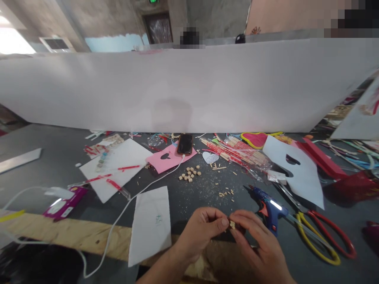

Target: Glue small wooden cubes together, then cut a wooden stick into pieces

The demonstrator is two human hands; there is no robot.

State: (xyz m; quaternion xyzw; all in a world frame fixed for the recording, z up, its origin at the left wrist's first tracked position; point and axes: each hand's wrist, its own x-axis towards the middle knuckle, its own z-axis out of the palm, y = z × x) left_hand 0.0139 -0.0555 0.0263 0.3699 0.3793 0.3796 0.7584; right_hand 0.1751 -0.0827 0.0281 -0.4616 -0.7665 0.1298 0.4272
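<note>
Close to the table's near edge, my left hand [207,227] and my right hand [254,236] meet fingertip to fingertip. Between them they pinch a small cluster of short wooden stick pieces [232,224], pale and flower-like; fingers partly cover it. Beyond my hands lie loose cut stick pieces [226,193]. Further off sits a group of similar wooden clusters [190,174] amid fine crumbs. A blue hot glue gun [271,209] rests on its side just right of my right hand, a clear glue stick at its back.
Scissors [315,232] with red and yellow handles lie at the right. Bundled sticks [237,152] in red-printed wrappers, white paper [296,165] and a phone [185,144] on pink paper [164,158] lie further back. A white cable [130,201] crosses leftward past a purple box [65,203]. A white panel [118,90] stands behind.
</note>
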